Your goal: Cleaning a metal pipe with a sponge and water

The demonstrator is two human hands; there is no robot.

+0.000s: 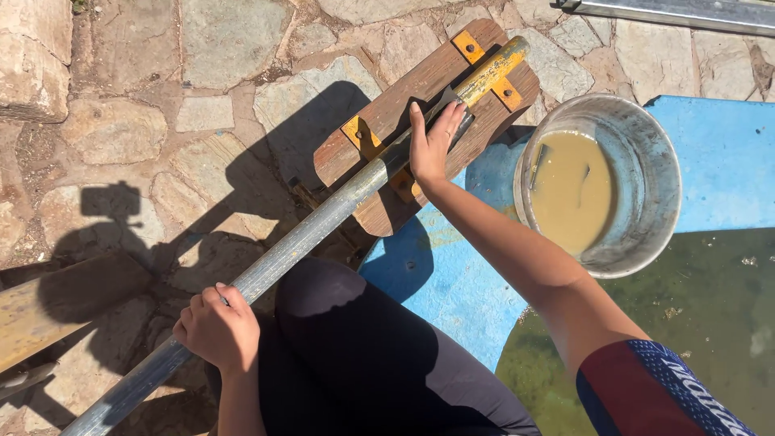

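Outdoor work yard: sunlit stone paving [226, 40], a blue tub [726, 153] of green water, a metal bucket [646, 137], a wooden jig [404, 113].

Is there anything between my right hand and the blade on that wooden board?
Nothing visible. The right hand already rests flat on the dark blade on the wooden board, while the left hand grips the metal pole.
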